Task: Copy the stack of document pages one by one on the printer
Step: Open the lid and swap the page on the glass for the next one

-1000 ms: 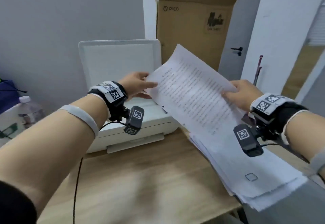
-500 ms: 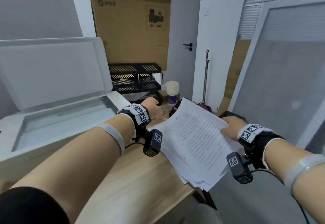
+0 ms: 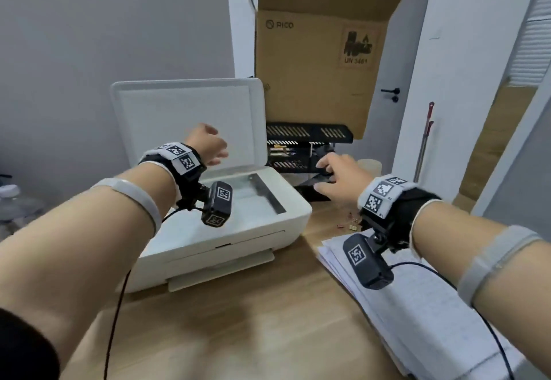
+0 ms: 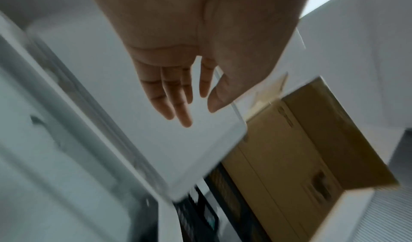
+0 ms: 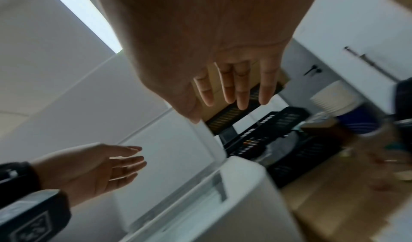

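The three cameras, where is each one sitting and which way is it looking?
Head view: sits on the person's head, looks forward and down at the white flatbed printer with raised lid; both forearms, left hand and right hand show.
Left wrist view: sits under the left wrist, looks along the open palm to the lid and the tall brown cardboard box.
Right wrist view: sits under the right wrist, looks along its straight fingers at the black slotted rack.
Shared: both wrist views show the printer lid.

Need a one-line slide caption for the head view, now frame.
Both hands, left and right, reach open and empty toward the printer with its lid raised, the page stack lying on the desk.
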